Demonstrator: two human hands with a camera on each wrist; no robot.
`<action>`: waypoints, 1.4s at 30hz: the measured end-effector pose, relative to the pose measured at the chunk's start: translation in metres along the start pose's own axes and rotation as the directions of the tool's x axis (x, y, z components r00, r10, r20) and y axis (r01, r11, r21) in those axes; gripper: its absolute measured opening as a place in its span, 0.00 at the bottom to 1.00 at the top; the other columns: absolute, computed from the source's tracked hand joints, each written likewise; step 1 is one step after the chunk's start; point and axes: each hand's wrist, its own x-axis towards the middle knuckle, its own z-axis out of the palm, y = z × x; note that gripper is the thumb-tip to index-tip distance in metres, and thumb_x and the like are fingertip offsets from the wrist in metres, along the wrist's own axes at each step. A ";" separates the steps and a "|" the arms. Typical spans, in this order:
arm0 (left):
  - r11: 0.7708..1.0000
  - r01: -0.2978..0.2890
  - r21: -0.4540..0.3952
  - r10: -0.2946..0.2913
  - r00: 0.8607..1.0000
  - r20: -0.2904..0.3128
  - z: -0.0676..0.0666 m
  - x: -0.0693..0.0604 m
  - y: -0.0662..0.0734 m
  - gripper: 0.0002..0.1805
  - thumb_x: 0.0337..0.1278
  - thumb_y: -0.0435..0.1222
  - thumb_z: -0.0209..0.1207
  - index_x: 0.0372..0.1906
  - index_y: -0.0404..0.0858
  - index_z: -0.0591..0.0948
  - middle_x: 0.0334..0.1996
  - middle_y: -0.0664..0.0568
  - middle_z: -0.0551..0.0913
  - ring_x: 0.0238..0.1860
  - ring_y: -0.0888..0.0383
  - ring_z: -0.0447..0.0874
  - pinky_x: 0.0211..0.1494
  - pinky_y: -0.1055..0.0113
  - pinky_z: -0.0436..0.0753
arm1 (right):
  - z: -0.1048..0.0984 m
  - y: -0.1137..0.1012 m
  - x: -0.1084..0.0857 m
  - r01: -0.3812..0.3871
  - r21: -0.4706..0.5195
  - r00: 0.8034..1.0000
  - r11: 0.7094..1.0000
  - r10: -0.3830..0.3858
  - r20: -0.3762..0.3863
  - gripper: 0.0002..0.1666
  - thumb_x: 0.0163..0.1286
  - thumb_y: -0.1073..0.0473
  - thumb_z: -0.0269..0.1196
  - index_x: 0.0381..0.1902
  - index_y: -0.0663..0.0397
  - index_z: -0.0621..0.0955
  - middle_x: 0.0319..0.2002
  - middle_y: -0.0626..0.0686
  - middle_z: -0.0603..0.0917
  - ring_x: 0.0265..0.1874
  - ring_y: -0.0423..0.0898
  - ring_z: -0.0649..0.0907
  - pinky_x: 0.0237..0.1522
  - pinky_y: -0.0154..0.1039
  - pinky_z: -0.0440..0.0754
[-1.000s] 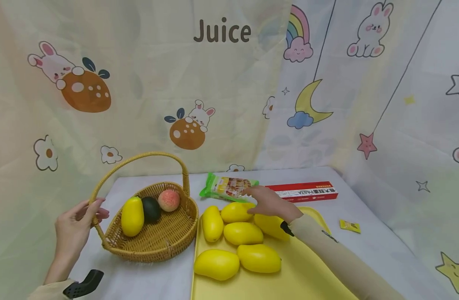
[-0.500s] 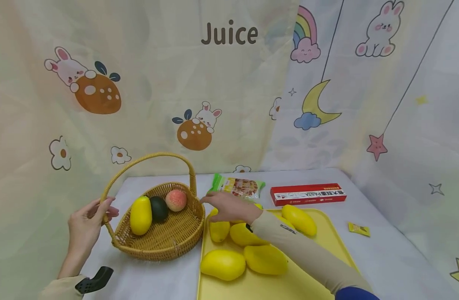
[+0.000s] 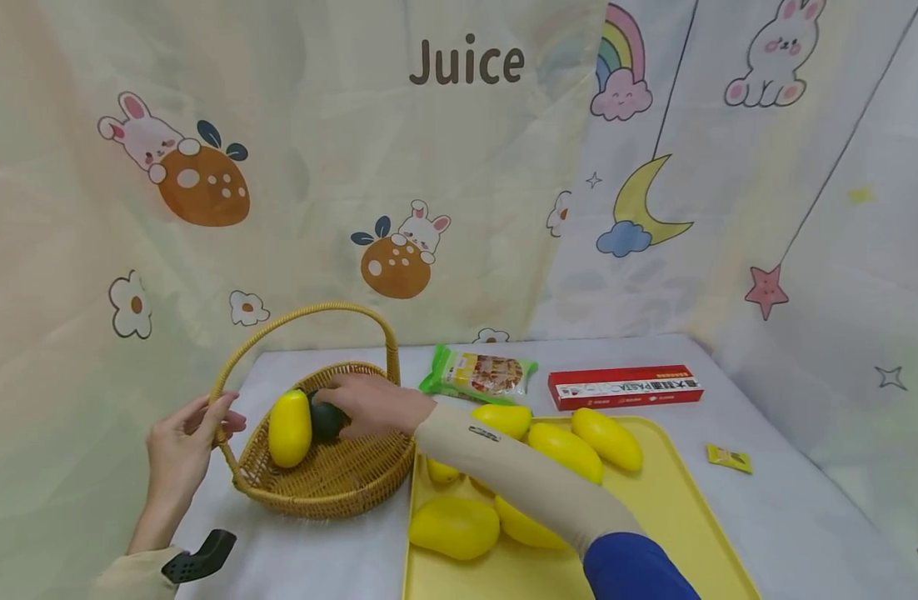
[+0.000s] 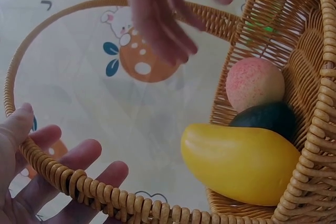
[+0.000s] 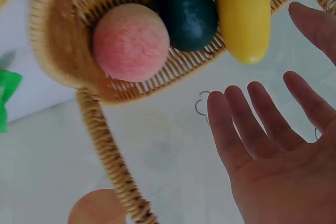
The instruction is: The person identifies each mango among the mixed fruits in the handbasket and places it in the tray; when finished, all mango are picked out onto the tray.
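Observation:
A wicker basket (image 3: 354,497) with a tall arched handle stands at the left of the table in the head view. My left hand (image 3: 180,458) grips the handle's left side, thumb and fingers about it. Inside lie a yellow mango (image 3: 290,428), a dark green avocado (image 3: 326,422) and a pink peach (image 5: 131,42). My right hand (image 3: 372,406) reaches over the basket and hides the peach in the head view. In the right wrist view its fingers are spread and hold nothing, near the mango and avocado. Whether it touches any fruit I cannot tell.
Right of the basket, a yellow tray (image 3: 654,517) bears several mangoes (image 3: 455,528), some partly under my right sleeve. Behind it lie a green-edged food packet (image 3: 480,375) and a red pasta box (image 3: 626,387). A small yellow sachet (image 3: 728,458) lies at the right.
My right hand has moved left from above the mangoes on the tray to above the basket. One mango now lies farther right on the tray. The left hand keeps its grip on the handle.

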 end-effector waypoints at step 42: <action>1.000 0.011 0.015 -0.011 1.000 0.001 0.000 0.002 -0.003 0.21 0.67 0.46 0.54 0.51 0.32 0.81 0.23 0.61 0.84 0.27 0.68 0.82 0.36 0.85 0.78 | 0.036 -0.029 0.098 -0.109 0.042 0.975 0.993 0.098 0.202 0.39 0.58 0.44 0.70 0.66 0.29 0.69 0.57 0.39 0.71 0.47 0.34 0.73 0.47 0.28 0.75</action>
